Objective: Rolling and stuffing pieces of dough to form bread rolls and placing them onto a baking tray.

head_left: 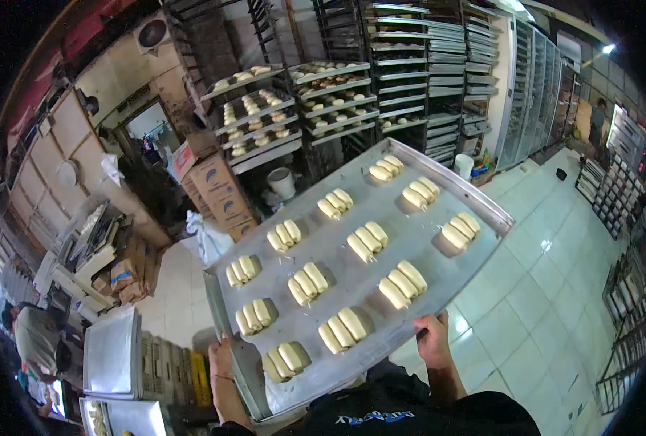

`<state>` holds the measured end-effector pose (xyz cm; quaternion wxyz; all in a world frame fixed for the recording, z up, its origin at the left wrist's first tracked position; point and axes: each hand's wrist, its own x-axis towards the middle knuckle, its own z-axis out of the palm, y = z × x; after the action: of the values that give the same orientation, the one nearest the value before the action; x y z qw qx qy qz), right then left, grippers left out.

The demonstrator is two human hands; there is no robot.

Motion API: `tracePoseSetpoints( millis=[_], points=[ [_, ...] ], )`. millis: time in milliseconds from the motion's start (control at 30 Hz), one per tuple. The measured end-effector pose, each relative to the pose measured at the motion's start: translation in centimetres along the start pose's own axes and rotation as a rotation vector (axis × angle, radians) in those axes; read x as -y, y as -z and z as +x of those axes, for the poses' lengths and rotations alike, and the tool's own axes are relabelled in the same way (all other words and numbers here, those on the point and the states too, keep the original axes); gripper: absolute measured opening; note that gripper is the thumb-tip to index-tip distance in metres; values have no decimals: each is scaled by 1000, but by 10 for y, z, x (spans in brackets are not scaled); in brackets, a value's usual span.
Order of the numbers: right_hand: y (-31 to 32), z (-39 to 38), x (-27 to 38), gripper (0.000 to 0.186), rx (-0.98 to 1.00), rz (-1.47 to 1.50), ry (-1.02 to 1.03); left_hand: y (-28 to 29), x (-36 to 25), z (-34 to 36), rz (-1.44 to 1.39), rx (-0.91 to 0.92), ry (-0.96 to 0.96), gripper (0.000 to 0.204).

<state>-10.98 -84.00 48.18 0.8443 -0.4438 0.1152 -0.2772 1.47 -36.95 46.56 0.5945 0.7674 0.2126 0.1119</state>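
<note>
Across the middle of the view I carry a large metal baking tray (331,288), held tilted in front of my body. Pale dough rolls (368,242) lie on it in small groups of three, pressed side by side and spaced apart in rows. My left hand (222,359) is closed round the tray's left near edge. On the near right edge, my right hand (433,338) grips the rim, its fingers partly hidden under the tray.
Ahead stand tall racks (397,69) with trays of dough pieces. Cardboard boxes (220,190) and a white bucket (281,183) are before them. Stacked trays and crates (112,354) stand at the lower left, near another person (41,336). Metal pans (613,182) sit on the tiled floor (533,291) at right.
</note>
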Motion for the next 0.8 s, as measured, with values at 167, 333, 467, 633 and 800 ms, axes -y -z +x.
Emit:
tracePoseSetpoints(
  millis=[167, 333, 467, 633, 800],
  points=[
    [-56, 123, -19, 11, -38, 12, 47, -12, 23, 71, -207, 116, -182, 40],
    [-185, 335, -38, 31, 408, 133, 281, -66, -38, 183, -980, 845, -386, 45],
    [-279, 445, -23, 35, 489, 43, 261, -129, -110, 189, -1248, 574, -363, 50],
    [-329, 487, -5, 34, 704, -24, 73, -200, -143, 175, -1161, 403, -264, 61],
    [-242, 476, -89, 37, 511, 54, 1, -229, -163, 170, -1089, 511, -424, 54]
  ],
)
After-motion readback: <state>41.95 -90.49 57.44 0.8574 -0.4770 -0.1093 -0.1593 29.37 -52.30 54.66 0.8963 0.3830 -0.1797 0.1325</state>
